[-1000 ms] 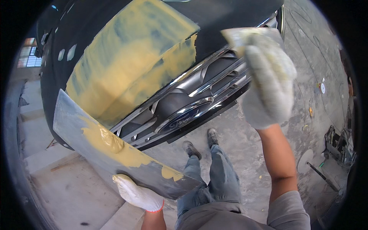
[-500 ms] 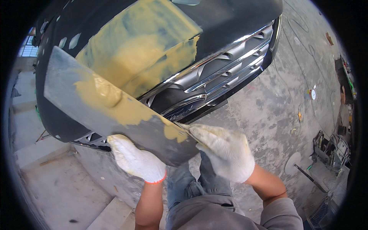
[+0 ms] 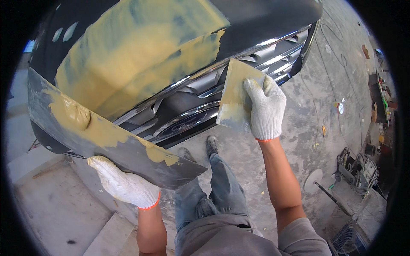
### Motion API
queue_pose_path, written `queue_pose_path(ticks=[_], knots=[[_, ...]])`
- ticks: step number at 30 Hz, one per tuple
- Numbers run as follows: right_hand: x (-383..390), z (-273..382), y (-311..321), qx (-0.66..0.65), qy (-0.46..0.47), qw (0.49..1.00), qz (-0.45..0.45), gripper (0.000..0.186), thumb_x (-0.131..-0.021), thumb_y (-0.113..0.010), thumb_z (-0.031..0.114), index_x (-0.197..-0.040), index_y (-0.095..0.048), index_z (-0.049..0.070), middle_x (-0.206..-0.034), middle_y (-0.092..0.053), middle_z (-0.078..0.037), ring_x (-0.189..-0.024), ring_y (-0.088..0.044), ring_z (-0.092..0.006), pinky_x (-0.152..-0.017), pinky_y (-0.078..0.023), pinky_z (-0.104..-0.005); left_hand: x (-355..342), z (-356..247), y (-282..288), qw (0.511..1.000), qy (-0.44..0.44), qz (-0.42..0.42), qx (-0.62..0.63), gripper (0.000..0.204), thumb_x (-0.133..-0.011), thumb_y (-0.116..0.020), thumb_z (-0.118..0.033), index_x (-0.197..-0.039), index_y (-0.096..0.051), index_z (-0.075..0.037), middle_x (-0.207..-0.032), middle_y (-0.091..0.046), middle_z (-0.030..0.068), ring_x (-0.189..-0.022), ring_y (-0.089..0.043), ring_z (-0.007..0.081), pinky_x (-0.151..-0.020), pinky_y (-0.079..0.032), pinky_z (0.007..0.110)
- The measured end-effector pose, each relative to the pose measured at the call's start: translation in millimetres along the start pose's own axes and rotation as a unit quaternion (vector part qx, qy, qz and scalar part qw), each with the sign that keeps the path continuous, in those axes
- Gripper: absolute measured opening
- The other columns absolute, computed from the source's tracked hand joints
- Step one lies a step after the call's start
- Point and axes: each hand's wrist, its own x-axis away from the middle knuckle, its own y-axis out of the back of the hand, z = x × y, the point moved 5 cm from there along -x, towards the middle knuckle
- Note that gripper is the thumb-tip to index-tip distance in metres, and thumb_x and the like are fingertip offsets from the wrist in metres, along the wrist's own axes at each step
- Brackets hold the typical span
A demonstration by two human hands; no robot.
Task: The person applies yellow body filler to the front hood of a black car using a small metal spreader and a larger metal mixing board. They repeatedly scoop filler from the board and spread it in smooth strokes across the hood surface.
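Note:
My left hand point(image 3: 124, 181), in a white knit glove, grips the lower edge of a long grey putty board point(image 3: 168, 175). On the board lies a mound of yellow body filler point(image 3: 76, 116), with thinner smears running toward its right end. My gloved right hand point(image 3: 268, 109) holds a flat putty spreader point(image 3: 235, 91) upright, thumb on its near face, which is coated with yellow filler. The spreader is apart from the board, before the car's grille point(image 3: 205, 85). Beyond both hands, a wide yellow filler patch point(image 3: 141, 55) covers part of the dark hood point(image 3: 260, 19).
On the concrete floor point(image 3: 294, 123) to the right lie thin cables and a round tape-like roll point(image 3: 340, 108). Farther right stand a wheeled metal frame point(image 3: 356, 168) and a fan point(image 3: 346, 234). A pale raised slab point(image 3: 68, 200) is at the lower left.
My right hand has lifted the spreader off the board's right end and moved it up and right, turning its coated face into view. The board and my left hand have shifted left.

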Motion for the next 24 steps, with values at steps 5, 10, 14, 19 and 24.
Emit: queue_pose_path(ticks=[5,10,14,19,24], knots=[[-10,4,-7,0.024,0.013,1.0,0.003,0.029,-0.101,-0.075,0.015,-0.119,-0.077,-0.008,-0.096,-0.08,-0.009,-0.084,-0.07,-0.0101,-0.077,-0.058,-0.0296,-5,6,11,0.997,-0.001,-0.048,-0.061,0.05,-0.119,-0.058,-0.027,-0.153,-0.062,0.009,-0.154,-0.066,0.0174,-0.134,-0.065,0.0207,-0.117,-0.05,0.032],[9,7,-29,0.037,0.039,0.997,0.052,0.026,-0.103,-0.074,0.01,-0.121,-0.076,-0.008,-0.101,-0.08,-0.004,-0.085,-0.068,-0.0069,-0.076,-0.056,-0.0263,-5,10,12,0.995,0.054,-0.06,-0.051,0.051,-0.118,-0.06,-0.029,-0.152,-0.063,0.009,-0.152,-0.067,0.0148,-0.135,-0.064,0.0208,-0.118,-0.049,0.032],[23,11,-46,0.046,0.048,0.996,0.058,0.027,-0.1,-0.075,0.013,-0.118,-0.076,-0.007,-0.095,-0.082,-0.016,-0.084,-0.076,-0.0146,-0.079,-0.06,-0.0333,-2,12,10,0.997,0.047,-0.056,-0.003,0.053,-0.118,-0.057,-0.027,-0.157,-0.058,0.009,-0.16,-0.06,0.0159,-0.142,-0.06,0.0225,-0.124,-0.045,0.035],[33,15,-57,0.074,0.074,0.99,0.097,0.031,-0.097,-0.077,0.015,-0.119,-0.075,-0.006,-0.095,-0.08,-0.021,-0.084,-0.079,-0.0237,-0.08,-0.06,-0.0356,0,12,10,0.999,0.034,-0.007,-0.036,0.056,-0.119,-0.054,-0.026,-0.162,-0.05,0.009,-0.169,-0.051,0.0189,-0.15,-0.054,0.0251,-0.129,-0.04,0.038],[28,13,-34,0.03,0.071,0.993,0.086,0.032,-0.1,-0.075,0.015,-0.124,-0.076,-0.007,-0.105,-0.083,-0.014,-0.092,-0.076,-0.0137,-0.086,-0.061,-0.0318,-2,9,14,0.998,0.013,0.0,-0.065,0.056,-0.119,-0.05,-0.026,-0.162,-0.05,0.01,-0.17,-0.049,0.0216,-0.154,-0.052,0.0282,-0.132,-0.037,0.041]])
